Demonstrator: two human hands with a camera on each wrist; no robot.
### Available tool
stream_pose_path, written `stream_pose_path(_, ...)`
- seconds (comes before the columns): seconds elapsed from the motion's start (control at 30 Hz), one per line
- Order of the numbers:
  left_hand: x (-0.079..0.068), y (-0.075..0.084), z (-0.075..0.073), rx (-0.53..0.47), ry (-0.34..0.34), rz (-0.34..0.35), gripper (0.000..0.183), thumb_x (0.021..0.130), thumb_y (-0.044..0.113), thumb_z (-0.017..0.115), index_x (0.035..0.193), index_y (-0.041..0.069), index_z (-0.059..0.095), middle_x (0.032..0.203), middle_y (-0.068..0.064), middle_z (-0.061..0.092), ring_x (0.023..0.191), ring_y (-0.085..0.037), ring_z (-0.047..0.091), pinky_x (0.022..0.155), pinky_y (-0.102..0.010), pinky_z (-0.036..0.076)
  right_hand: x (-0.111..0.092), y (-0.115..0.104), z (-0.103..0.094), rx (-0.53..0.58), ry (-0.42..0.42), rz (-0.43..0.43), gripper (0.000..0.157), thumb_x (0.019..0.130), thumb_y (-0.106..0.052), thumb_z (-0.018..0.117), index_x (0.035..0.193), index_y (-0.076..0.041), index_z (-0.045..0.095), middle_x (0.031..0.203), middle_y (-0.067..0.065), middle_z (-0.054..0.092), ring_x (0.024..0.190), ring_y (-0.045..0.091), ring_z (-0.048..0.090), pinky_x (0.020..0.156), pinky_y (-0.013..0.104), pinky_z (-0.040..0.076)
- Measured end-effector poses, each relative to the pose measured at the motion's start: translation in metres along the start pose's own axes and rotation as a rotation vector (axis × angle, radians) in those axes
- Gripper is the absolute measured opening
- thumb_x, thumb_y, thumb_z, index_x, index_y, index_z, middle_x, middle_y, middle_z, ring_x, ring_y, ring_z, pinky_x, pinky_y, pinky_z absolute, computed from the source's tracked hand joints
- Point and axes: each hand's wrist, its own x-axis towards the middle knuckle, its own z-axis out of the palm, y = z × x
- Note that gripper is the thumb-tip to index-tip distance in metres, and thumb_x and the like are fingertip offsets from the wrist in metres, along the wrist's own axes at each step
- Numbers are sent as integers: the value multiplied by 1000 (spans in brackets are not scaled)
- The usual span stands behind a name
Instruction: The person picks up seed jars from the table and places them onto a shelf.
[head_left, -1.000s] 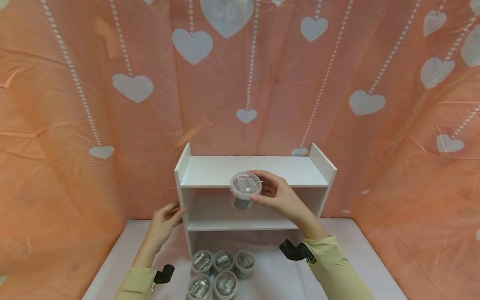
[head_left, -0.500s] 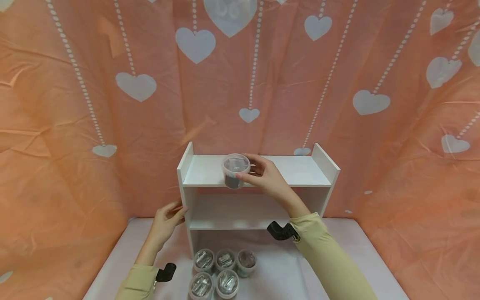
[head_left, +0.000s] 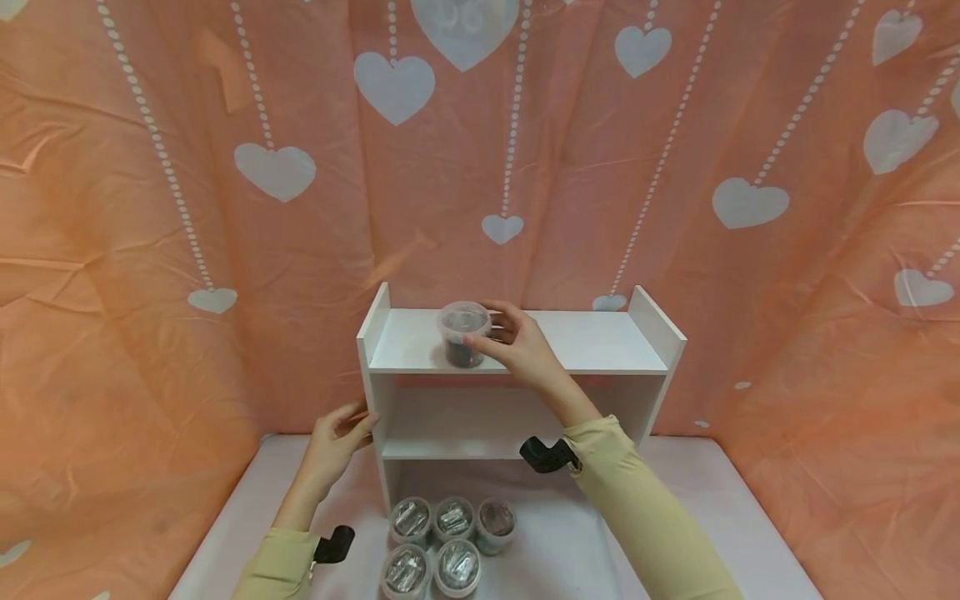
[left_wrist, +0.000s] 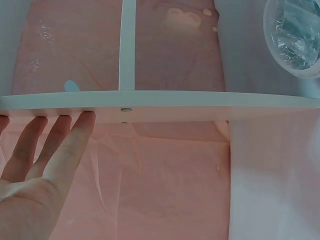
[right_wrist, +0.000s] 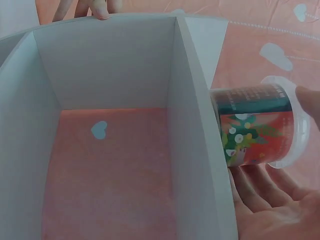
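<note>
My right hand [head_left: 525,350] holds a small plastic jar [head_left: 459,340] by its upper part, thumb in front and fingers at the right side. The jar stands upright at the left part of the top board of a white shelf [head_left: 592,342], its base right at the board. In the right wrist view, the jar's printed label [right_wrist: 257,132] shows red and green with flowers, below a clear lid [right_wrist: 295,125]. My left hand [head_left: 330,446] touches the shelf's left side panel [left_wrist: 180,100], its fingers fairly straight with the tips against the outer face.
Several similar jars [head_left: 457,567] with clear lids stand grouped on the pale table [head_left: 555,550], in front of the shelf's lower left. A middle board [head_left: 465,425] spans the shelf. Behind hangs an orange-pink sheet [head_left: 465,183] with white hearts.
My right hand has carried the jar up and slightly left, from in front of the shelf to its top board. My left hand has stayed at the side panel.
</note>
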Motion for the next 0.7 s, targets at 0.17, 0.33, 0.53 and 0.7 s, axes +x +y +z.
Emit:
stream_pose_path(0.17,0,1,1,-5,5,-15,51,94,16,63,137,-5,47,129,-26,53,103,-9,59,85,-35,53,4,0,3,22,-9,66,52,89,-19,70,130,-7,40,127,9,57,116,19,55,95,38,45)
stream_pose_path(0.33,-1,4,1,-12,8,-26,50,95,16,63,138,-4,47,130,-26,52,106,-13,58,87,-38,52,9,0,4,27,7,86,50,91,-21,67,131,-5,41,130,10,54,119,20,52,101,40,41)
stream_pose_path(0.53,-1,5,2,-15,5,-28,50,95,17,62,138,-4,47,133,-25,51,113,-26,55,89,-40,51,13,2,5,19,46,61,49,92,-18,66,135,-3,48,133,11,50,115,25,56,98,40,45)
stream_pose_path(0.7,-2,5,2,-11,7,-26,51,95,17,62,138,-4,47,132,-25,51,114,-29,54,89,-40,51,15,2,9,66,100,6,43,94,-10,62,134,-1,51,129,16,53,113,28,57,93,38,49)
